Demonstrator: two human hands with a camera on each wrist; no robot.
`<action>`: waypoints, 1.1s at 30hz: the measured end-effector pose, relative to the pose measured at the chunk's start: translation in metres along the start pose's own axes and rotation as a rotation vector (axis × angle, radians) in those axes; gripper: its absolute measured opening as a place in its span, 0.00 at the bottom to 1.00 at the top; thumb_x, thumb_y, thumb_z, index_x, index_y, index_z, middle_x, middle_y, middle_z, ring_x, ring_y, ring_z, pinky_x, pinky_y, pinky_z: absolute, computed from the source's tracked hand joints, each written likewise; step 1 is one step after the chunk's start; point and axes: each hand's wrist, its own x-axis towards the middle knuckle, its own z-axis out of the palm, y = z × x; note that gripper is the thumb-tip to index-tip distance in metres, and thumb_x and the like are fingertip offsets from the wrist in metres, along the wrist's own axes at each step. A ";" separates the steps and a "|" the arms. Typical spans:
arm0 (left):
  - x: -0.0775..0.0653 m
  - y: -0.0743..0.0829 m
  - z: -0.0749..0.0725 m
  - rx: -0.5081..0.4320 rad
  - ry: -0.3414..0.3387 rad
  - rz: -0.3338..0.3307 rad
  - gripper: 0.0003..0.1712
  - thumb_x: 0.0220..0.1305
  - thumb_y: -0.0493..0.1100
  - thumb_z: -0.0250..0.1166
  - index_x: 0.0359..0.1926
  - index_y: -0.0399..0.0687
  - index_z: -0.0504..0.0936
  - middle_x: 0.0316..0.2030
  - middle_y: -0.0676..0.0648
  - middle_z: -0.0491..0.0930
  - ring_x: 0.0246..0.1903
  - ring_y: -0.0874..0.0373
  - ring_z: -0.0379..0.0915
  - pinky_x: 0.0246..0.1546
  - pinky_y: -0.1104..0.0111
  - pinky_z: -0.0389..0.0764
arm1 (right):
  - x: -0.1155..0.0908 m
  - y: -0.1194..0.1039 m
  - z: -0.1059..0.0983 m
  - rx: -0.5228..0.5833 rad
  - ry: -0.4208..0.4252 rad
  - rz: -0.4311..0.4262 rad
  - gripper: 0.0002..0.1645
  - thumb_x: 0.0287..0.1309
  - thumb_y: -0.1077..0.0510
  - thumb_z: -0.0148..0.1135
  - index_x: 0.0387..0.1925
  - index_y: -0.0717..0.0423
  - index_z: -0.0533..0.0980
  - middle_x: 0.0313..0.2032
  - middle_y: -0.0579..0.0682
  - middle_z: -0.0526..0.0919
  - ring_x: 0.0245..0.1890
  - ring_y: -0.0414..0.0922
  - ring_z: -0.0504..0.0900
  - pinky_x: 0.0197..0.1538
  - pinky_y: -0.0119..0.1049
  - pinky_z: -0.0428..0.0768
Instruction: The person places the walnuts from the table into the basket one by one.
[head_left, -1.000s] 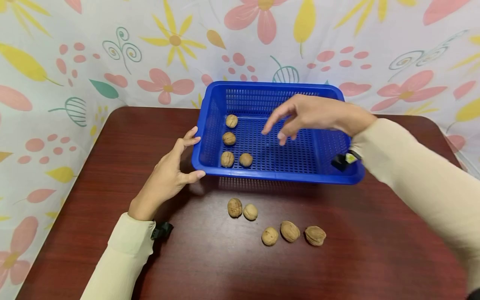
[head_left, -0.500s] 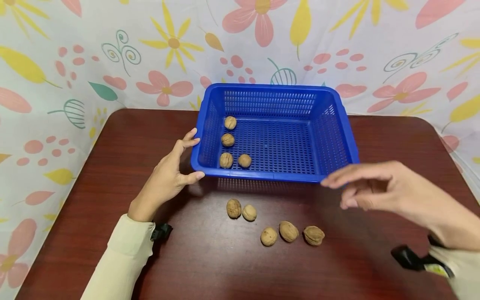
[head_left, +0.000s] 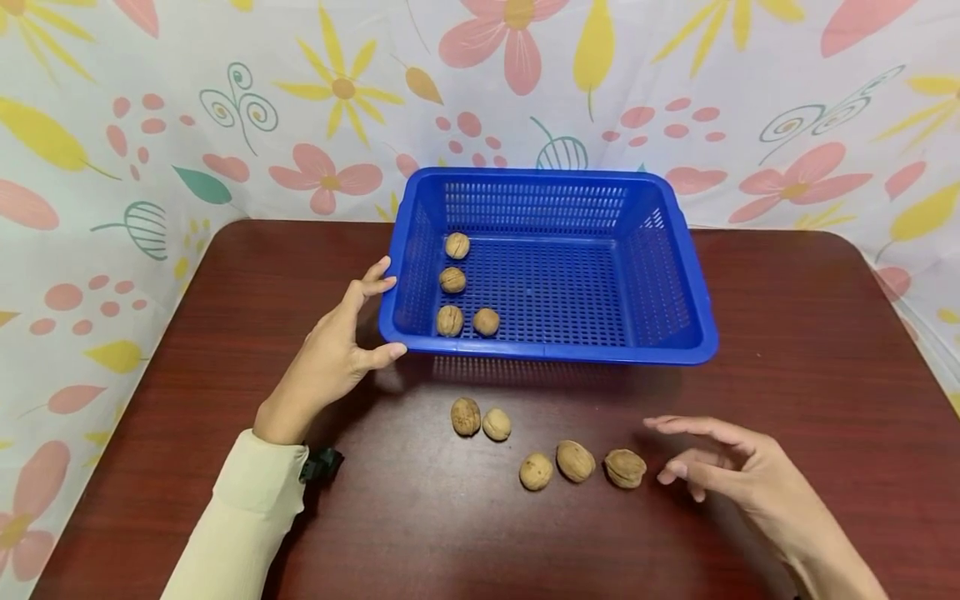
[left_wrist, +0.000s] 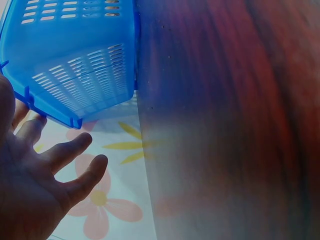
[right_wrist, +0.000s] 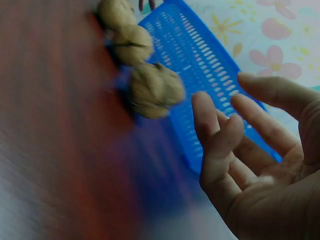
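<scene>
A blue plastic basket (head_left: 555,350) with slotted walls stands on the table, several walnuts (head_left: 452,280) lying along its left side. My left hand (head_left: 330,362) touches the basket's left rim with spread fingers, its thumb tip at the near left corner. In the left wrist view, two of its fingers (left_wrist: 85,180) are free of the basket. Several more walnuts lie on the table before the basket. My right hand (head_left: 757,479) holds nothing; its loosely bent fingers are just right of the rightmost walnut (head_left: 625,468), apart from it. The right wrist view is blurred around the walnuts (right_wrist: 152,90).
The dark red-brown wooden table (head_left: 810,333) has rounded far corners. Behind it and at the left hangs a white cloth (head_left: 300,50) printed with flowers, close to the basket's far side.
From over the basket, my right hand has moved out to the right and down towards the loose walnuts. My left hand has stayed at the rim, and no walnut has visibly moved.
</scene>
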 end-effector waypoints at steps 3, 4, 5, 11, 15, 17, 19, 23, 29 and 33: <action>0.000 0.000 -0.001 0.000 0.002 0.006 0.50 0.64 0.64 0.73 0.78 0.53 0.60 0.84 0.63 0.48 0.82 0.47 0.52 0.73 0.37 0.62 | -0.003 0.008 0.009 0.004 0.030 0.044 0.29 0.66 0.80 0.55 0.66 0.66 0.76 0.47 0.53 0.91 0.38 0.42 0.91 0.28 0.40 0.79; 0.000 0.000 -0.001 -0.001 0.003 0.007 0.51 0.64 0.65 0.72 0.78 0.53 0.60 0.84 0.64 0.48 0.82 0.47 0.52 0.73 0.37 0.62 | -0.003 0.010 0.012 0.007 0.035 0.057 0.28 0.66 0.79 0.56 0.66 0.66 0.75 0.45 0.54 0.92 0.37 0.42 0.90 0.28 0.41 0.78; 0.000 -0.001 -0.001 -0.002 0.002 0.008 0.51 0.63 0.66 0.71 0.78 0.53 0.60 0.84 0.64 0.48 0.82 0.47 0.51 0.73 0.37 0.62 | -0.003 0.012 0.014 -0.006 0.041 0.068 0.28 0.67 0.78 0.57 0.67 0.66 0.75 0.43 0.54 0.92 0.36 0.42 0.90 0.27 0.41 0.78; 0.001 0.000 -0.001 -0.002 -0.007 0.004 0.51 0.64 0.66 0.71 0.78 0.52 0.60 0.84 0.64 0.47 0.82 0.46 0.51 0.73 0.36 0.62 | -0.003 0.014 0.027 -0.136 0.084 0.137 0.25 0.67 0.72 0.63 0.65 0.64 0.77 0.31 0.54 0.91 0.30 0.40 0.87 0.26 0.41 0.79; 0.001 0.001 -0.001 -0.003 -0.008 0.000 0.50 0.65 0.62 0.73 0.78 0.52 0.60 0.84 0.64 0.47 0.82 0.46 0.51 0.73 0.37 0.62 | -0.002 0.012 0.033 -0.172 0.082 0.172 0.25 0.66 0.70 0.65 0.64 0.64 0.77 0.31 0.52 0.91 0.29 0.41 0.87 0.25 0.40 0.80; 0.001 0.001 -0.002 -0.005 -0.006 0.002 0.49 0.65 0.60 0.74 0.78 0.51 0.60 0.84 0.63 0.47 0.82 0.46 0.51 0.74 0.37 0.62 | -0.002 0.013 0.036 -0.182 0.086 0.185 0.25 0.66 0.69 0.66 0.64 0.63 0.77 0.30 0.51 0.90 0.28 0.41 0.87 0.25 0.40 0.80; 0.001 0.001 -0.002 -0.007 -0.004 0.004 0.49 0.65 0.59 0.74 0.78 0.51 0.60 0.84 0.63 0.48 0.82 0.46 0.51 0.74 0.37 0.62 | -0.001 0.014 0.039 -0.198 0.096 0.194 0.25 0.65 0.68 0.67 0.64 0.62 0.77 0.29 0.49 0.90 0.28 0.41 0.86 0.25 0.39 0.80; 0.001 0.001 -0.002 -0.010 -0.001 0.004 0.49 0.64 0.60 0.74 0.78 0.51 0.60 0.84 0.63 0.48 0.82 0.46 0.51 0.74 0.37 0.62 | 0.000 0.018 0.043 -0.225 0.113 0.178 0.24 0.65 0.68 0.68 0.62 0.61 0.79 0.25 0.47 0.88 0.28 0.40 0.86 0.27 0.38 0.82; 0.001 0.002 -0.002 -0.016 -0.008 -0.009 0.49 0.65 0.57 0.75 0.78 0.52 0.60 0.84 0.63 0.48 0.82 0.46 0.50 0.74 0.37 0.61 | 0.001 0.016 0.045 -0.237 0.093 0.119 0.23 0.64 0.71 0.67 0.60 0.65 0.78 0.27 0.47 0.87 0.31 0.38 0.86 0.34 0.35 0.85; 0.001 0.002 -0.001 -0.025 -0.012 -0.014 0.49 0.65 0.55 0.75 0.78 0.51 0.60 0.84 0.63 0.48 0.82 0.47 0.50 0.74 0.37 0.60 | 0.006 0.004 0.041 -0.235 0.073 0.074 0.23 0.63 0.73 0.66 0.60 0.67 0.78 0.34 0.47 0.90 0.33 0.38 0.88 0.37 0.33 0.86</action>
